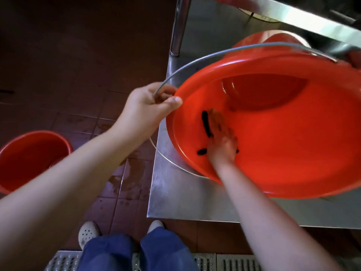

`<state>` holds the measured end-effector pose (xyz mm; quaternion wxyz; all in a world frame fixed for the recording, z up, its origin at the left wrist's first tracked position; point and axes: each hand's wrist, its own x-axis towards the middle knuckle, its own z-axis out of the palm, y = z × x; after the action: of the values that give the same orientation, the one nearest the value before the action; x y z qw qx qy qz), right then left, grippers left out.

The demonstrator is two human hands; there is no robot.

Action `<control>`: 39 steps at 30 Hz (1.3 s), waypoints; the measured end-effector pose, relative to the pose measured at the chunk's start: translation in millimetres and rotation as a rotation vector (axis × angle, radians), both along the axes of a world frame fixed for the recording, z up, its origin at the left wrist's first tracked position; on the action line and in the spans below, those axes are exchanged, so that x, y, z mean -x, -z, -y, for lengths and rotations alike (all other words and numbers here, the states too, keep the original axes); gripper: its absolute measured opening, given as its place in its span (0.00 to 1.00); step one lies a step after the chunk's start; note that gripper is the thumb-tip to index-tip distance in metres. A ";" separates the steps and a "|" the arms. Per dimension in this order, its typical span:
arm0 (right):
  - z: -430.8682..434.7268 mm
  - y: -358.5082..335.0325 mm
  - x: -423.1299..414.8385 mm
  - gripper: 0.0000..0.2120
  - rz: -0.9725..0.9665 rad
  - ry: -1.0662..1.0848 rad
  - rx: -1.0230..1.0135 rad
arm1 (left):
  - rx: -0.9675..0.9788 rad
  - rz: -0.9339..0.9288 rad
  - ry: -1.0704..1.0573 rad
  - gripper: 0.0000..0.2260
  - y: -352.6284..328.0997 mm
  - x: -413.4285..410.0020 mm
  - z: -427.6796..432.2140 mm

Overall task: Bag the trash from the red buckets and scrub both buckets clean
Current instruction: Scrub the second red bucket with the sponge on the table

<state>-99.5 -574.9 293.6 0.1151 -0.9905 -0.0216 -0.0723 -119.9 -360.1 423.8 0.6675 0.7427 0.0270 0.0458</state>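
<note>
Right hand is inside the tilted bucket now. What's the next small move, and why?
Probably sweep the right hand across the dark bits clinging to the inner wall of the tilted bucket, working them toward the rim. The left hand already grips the wire handle and steadies the tilt, and the debris lies just beside the fingers.

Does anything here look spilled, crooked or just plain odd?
Yes. The floor tiles beside the steel table show wet patches, like spilled water. The big red bucket is tipped on its side on the table, with dark bits of debris stuck inside near the right hand.
</note>
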 end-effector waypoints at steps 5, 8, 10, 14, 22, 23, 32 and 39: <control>60.0 -21.6 -67.7 0.35 -0.251 0.078 0.372 | 0.008 0.101 0.052 0.07 -19.7 -15.0 -1.6; 67.5 -18.9 -77.9 0.34 -0.288 0.085 0.388 | 0.172 0.048 -0.150 0.09 6.1 -8.9 3.8; 65.5 -12.7 -79.3 0.36 -0.324 0.126 0.307 | 0.237 -0.079 -0.232 0.08 33.5 6.5 12.9; 34.1 -3.2 -57.7 0.40 -0.288 0.078 0.050 | 0.284 -0.154 -0.166 0.04 60.7 26.7 29.9; -44.0 -17.3 46.3 0.36 -0.039 -0.018 -0.461 | 0.295 -0.152 -0.144 0.09 36.2 19.2 22.3; -33.2 -14.2 35.3 0.36 -0.013 -0.003 -0.459 | 0.295 -0.160 -0.153 0.09 28.6 17.4 21.6; 50.7 -43.4 -60.1 0.43 -0.509 -0.224 0.223 | -0.120 -0.007 -0.132 0.21 -69.6 0.3 13.7; -1.7 -74.3 -8.9 0.33 -0.609 -0.453 0.169 | -0.576 0.170 -0.231 0.19 -156.6 -1.3 16.0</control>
<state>-90.6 -573.2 367.9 0.0471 -0.9427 -0.2105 0.2545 -118.6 -376.0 580.3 0.4199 0.8867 0.0414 0.1890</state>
